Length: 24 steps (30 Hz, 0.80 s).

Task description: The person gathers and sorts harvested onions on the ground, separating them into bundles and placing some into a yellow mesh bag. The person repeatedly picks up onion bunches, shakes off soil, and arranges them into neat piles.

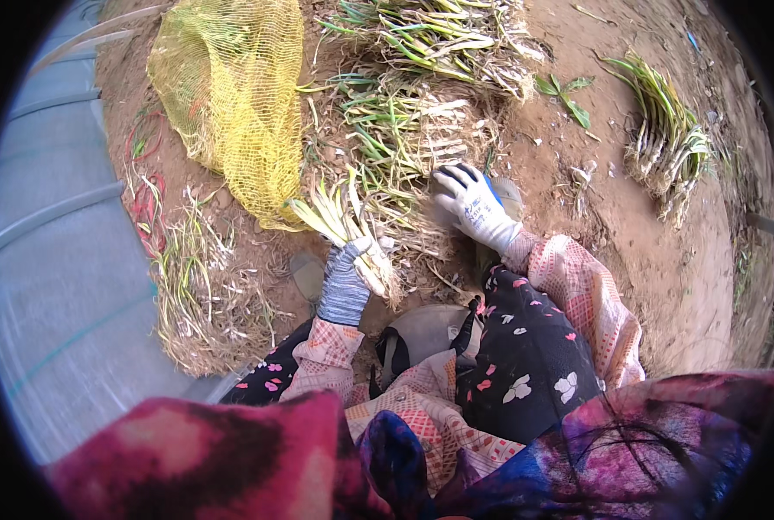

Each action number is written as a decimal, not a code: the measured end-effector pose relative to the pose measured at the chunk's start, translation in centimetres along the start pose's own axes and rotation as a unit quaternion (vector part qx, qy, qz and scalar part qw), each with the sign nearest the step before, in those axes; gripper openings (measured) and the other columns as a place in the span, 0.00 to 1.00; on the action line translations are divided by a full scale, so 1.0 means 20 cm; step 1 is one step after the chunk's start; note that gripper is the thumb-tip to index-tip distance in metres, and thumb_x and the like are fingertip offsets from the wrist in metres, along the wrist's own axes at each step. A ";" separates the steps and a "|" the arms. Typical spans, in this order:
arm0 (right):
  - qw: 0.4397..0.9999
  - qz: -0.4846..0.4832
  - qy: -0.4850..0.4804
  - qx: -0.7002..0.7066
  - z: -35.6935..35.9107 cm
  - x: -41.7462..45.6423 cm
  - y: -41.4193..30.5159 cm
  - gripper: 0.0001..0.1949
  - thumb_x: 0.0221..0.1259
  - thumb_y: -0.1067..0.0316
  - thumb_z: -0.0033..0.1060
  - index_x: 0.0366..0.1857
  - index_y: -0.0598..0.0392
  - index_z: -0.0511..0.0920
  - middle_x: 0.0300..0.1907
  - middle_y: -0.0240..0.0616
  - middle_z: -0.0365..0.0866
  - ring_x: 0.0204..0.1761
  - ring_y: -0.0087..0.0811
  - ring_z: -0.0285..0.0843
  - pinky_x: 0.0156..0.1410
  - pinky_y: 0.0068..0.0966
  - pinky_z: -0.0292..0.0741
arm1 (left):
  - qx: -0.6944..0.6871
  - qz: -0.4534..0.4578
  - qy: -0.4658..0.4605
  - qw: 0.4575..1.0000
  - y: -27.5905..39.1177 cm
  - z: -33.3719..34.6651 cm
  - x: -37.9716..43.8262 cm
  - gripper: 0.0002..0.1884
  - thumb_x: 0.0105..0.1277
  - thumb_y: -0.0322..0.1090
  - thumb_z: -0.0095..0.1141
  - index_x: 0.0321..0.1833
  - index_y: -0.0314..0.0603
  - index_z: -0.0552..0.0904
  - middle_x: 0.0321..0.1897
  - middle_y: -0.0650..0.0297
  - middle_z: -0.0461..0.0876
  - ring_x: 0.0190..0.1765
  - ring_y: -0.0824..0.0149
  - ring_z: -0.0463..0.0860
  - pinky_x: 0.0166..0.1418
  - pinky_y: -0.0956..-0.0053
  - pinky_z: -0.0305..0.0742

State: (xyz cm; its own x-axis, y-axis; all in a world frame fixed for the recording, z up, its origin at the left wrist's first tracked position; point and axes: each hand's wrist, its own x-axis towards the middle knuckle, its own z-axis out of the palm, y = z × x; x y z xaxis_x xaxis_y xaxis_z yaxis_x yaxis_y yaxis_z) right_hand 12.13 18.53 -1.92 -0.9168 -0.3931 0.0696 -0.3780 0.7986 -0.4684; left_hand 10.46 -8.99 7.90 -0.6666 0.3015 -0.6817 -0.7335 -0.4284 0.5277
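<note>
My left hand (343, 286), in a grey-blue striped knit glove, grips a small bunch of green onions (373, 268). Their leaves point up and away, and the pale root ends hang down to the right. My right hand (475, 203), in a white glove with a blue patch, rests at the near right edge of a loose pile of green onions (393, 133). Its fingers bend toward the stems; blur below the palm hides whether they hold any. More onions (439, 39) lie heaped at the far side of the pile.
A yellow mesh sack (250, 110) lies left of the pile. Withered leaf and root scraps (211, 299) lie nearer, beside red twine (150, 211). Grey plastic sheeting (55, 214) borders the left. A separate onion bunch (670, 133) sits on bare soil (660, 273) at right.
</note>
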 end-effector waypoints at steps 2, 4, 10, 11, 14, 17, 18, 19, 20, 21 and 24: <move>0.999 -0.030 -0.010 0.026 -0.03 -0.04 -0.04 0.19 0.46 0.63 0.67 0.46 0.44 0.84 0.67 0.42 0.72 0.73 0.46 0.63 0.78 0.51 0.58 | -0.014 -0.009 0.000 1.000 0.00 -0.03 -0.01 0.25 0.64 0.32 0.63 0.63 0.35 0.73 0.45 0.52 0.82 0.48 0.58 0.84 0.47 0.65 0.85; 0.996 -0.079 -0.016 0.046 0.00 -0.07 -0.02 0.19 0.45 0.63 0.67 0.46 0.44 0.84 0.67 0.42 0.72 0.72 0.46 0.64 0.78 0.51 0.58 | -0.019 -0.028 -0.006 0.999 -0.01 -0.08 0.01 0.23 0.66 0.30 0.59 0.64 0.36 0.74 0.46 0.54 0.84 0.48 0.59 0.86 0.49 0.66 0.85; 0.987 0.076 0.007 0.143 -0.04 -0.09 -0.02 0.25 0.54 0.62 0.71 0.59 0.47 0.79 0.67 0.41 0.73 0.63 0.47 0.74 0.66 0.42 0.71 | -0.024 -0.019 0.006 1.000 -0.02 -0.02 0.00 0.20 0.68 0.29 0.57 0.62 0.35 0.76 0.45 0.55 0.86 0.47 0.59 0.87 0.49 0.67 0.84; 0.986 0.103 0.064 0.114 0.01 -0.07 0.01 0.28 0.53 0.61 0.72 0.62 0.48 0.77 0.67 0.42 0.73 0.64 0.47 0.73 0.68 0.43 0.69 | -0.030 -0.011 0.010 0.999 -0.02 -0.01 0.00 0.20 0.67 0.29 0.57 0.62 0.35 0.76 0.45 0.55 0.86 0.46 0.59 0.87 0.49 0.67 0.84; 0.977 0.188 0.105 0.007 -0.07 0.06 0.05 0.26 0.55 0.60 0.71 0.60 0.48 0.78 0.69 0.43 0.71 0.71 0.46 0.65 0.73 0.44 0.64 | -0.020 -0.038 0.012 0.999 -0.04 -0.11 0.02 0.23 0.65 0.32 0.62 0.62 0.34 0.74 0.47 0.53 0.82 0.51 0.55 0.83 0.51 0.61 0.82; 0.985 0.143 0.055 -0.082 -0.03 0.08 0.11 0.20 0.49 0.59 0.73 0.49 0.47 0.83 0.67 0.42 0.72 0.72 0.45 0.63 0.74 0.45 0.61 | -0.017 -0.040 0.023 0.999 -0.06 -0.12 0.03 0.23 0.66 0.33 0.61 0.62 0.34 0.74 0.48 0.51 0.83 0.51 0.54 0.84 0.53 0.60 0.83; 0.990 0.118 0.044 -0.061 -0.04 0.07 0.10 0.19 0.48 0.60 0.73 0.47 0.47 0.83 0.67 0.42 0.72 0.72 0.44 0.63 0.74 0.45 0.61 | -0.011 -0.037 0.031 0.999 -0.06 -0.13 0.02 0.23 0.66 0.33 0.61 0.62 0.33 0.74 0.48 0.50 0.84 0.51 0.53 0.85 0.53 0.60 0.83; 0.994 0.093 0.032 -0.039 -0.05 0.06 0.09 0.17 0.47 0.60 0.73 0.44 0.47 0.84 0.66 0.41 0.73 0.72 0.44 0.63 0.74 0.45 0.61 | -0.009 -0.030 0.033 0.999 -0.07 -0.15 0.03 0.23 0.66 0.33 0.61 0.62 0.33 0.74 0.48 0.49 0.84 0.51 0.53 0.85 0.54 0.59 0.83; 0.995 0.076 0.066 0.027 -0.04 0.03 0.05 0.17 0.47 0.60 0.74 0.43 0.47 0.84 0.65 0.40 0.74 0.70 0.45 0.66 0.74 0.46 0.63 | -0.008 -0.022 0.037 0.999 -0.08 -0.16 0.03 0.23 0.67 0.33 0.60 0.63 0.33 0.74 0.48 0.48 0.84 0.51 0.53 0.85 0.54 0.58 0.83; 0.990 0.092 0.044 0.100 -0.03 0.00 0.02 0.19 0.46 0.65 0.74 0.46 0.51 0.83 0.66 0.39 0.75 0.70 0.47 0.67 0.74 0.46 0.63 | -0.007 -0.013 0.040 0.999 -0.09 -0.18 0.03 0.23 0.67 0.33 0.60 0.63 0.33 0.74 0.48 0.47 0.84 0.51 0.52 0.86 0.54 0.58 0.83; 0.913 0.135 0.087 0.374 0.00 -0.06 0.05 0.20 0.57 0.64 0.70 0.53 0.57 0.81 0.55 0.40 0.83 0.58 0.37 0.80 0.67 0.32 0.72 | -0.040 -0.045 0.017 0.998 -0.07 -0.15 0.04 0.20 0.67 0.30 0.59 0.61 0.33 0.76 0.47 0.53 0.86 0.49 0.56 0.87 0.53 0.62 0.84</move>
State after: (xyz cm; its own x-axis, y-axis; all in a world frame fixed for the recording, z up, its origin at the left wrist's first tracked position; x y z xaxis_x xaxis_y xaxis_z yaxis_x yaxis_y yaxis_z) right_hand 12.83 19.84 -2.47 -0.9947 -0.0982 -0.0290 -0.0013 0.2949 -0.9555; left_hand 11.28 -10.62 5.10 -0.5930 0.3140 -0.7414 -0.7760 -0.4684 0.4224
